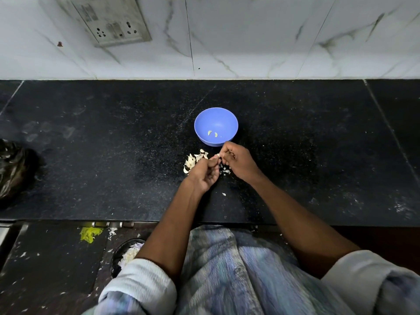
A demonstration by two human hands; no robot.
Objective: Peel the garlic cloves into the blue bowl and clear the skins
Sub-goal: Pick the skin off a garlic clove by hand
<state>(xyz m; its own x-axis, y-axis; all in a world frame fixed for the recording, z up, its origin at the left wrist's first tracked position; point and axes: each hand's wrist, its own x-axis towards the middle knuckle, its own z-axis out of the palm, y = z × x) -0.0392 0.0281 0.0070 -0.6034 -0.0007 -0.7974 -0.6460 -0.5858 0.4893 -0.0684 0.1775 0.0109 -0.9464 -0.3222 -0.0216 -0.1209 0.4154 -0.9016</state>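
Observation:
A blue bowl (216, 126) stands on the black counter with two peeled cloves (212, 133) lying in its bottom. Just in front of it my left hand (205, 173) and my right hand (238, 162) meet. Between their fingertips they pinch a small garlic clove (217, 156). A heap of unpeeled cloves and skins (193, 161) lies to the left of my left hand. A few skin scraps (225, 171) lie under my right hand.
The black stone counter (113, 155) ends at a marble wall with a socket plate (111, 21). A dark plastic bag (13, 169) sits at the counter's left edge. Below, on the floor, a black bin (127, 253) holds skins.

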